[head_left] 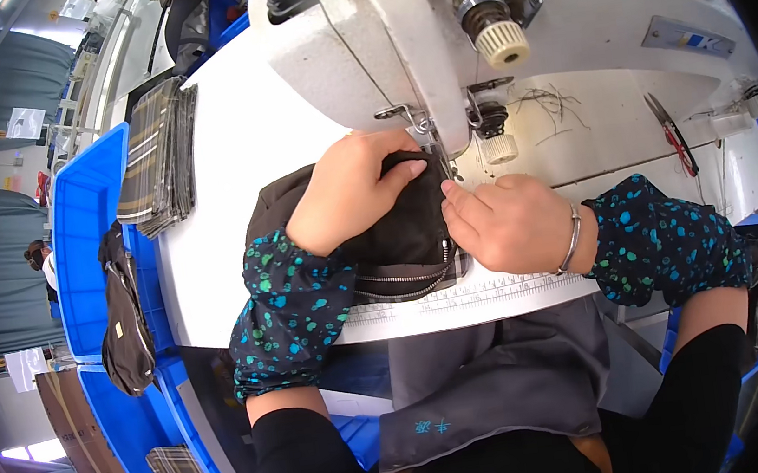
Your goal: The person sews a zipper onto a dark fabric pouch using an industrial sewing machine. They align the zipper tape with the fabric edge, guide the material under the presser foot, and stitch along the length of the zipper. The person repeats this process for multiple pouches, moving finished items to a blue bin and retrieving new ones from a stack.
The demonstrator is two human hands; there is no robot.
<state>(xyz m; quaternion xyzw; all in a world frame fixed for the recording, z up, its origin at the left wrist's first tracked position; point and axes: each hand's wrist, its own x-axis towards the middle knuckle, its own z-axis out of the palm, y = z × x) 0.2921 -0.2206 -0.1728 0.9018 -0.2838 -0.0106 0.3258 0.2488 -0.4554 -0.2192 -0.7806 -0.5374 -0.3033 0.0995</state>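
Note:
A dark fabric piece [388,231] with a curved zipper [402,278] and a plaid layer at its lower right lies under the sewing machine [447,98]. My left hand [355,188] grips its upper edge, thumb on top, just left of the needle area. My right hand [504,227] pinches the right edge below the presser foot [448,165], fingertips close to the seam. Both forearms wear dark sleeve covers with blue-green spots. What lies beneath my fingers is hidden.
Plaid pieces [151,160] are stacked at left, beside blue bins [91,213] and a draped dark piece [121,312]. Scissors [676,133] and loose threads [547,110] lie right. A ruler strip [526,294] runs along the front edge. Other people appear in the left background.

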